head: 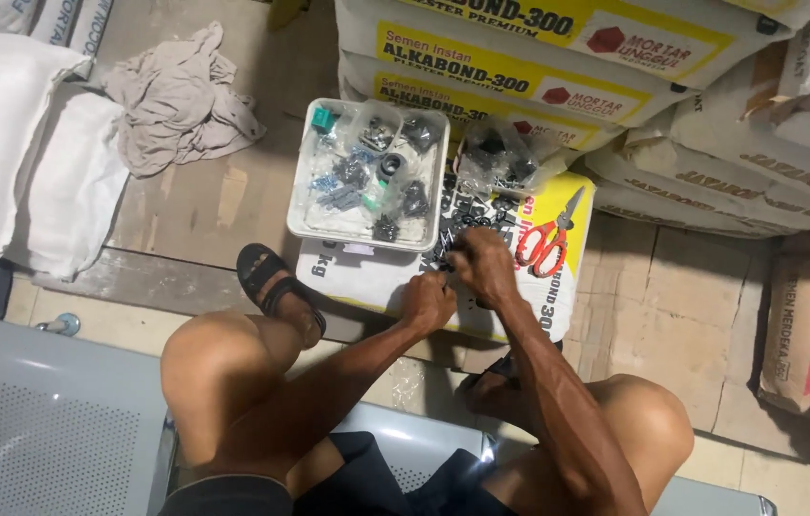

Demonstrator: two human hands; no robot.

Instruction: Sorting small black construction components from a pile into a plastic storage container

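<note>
Both hands, left hand (427,301) and right hand (483,265), pinch tiny dark screws (443,250) together on a cement sack (381,277), beside red scissors (546,239) and a white tray (302,222).

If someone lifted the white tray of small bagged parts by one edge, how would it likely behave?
The tray looks like thin plastic, so it may flex somewhat. It is full of loose bagged hardware, which would probably slide toward the low side. It sits on a soft sack, so a push might drag rather than glide.

Scissors (546,241) right of tray (302,216)
</note>
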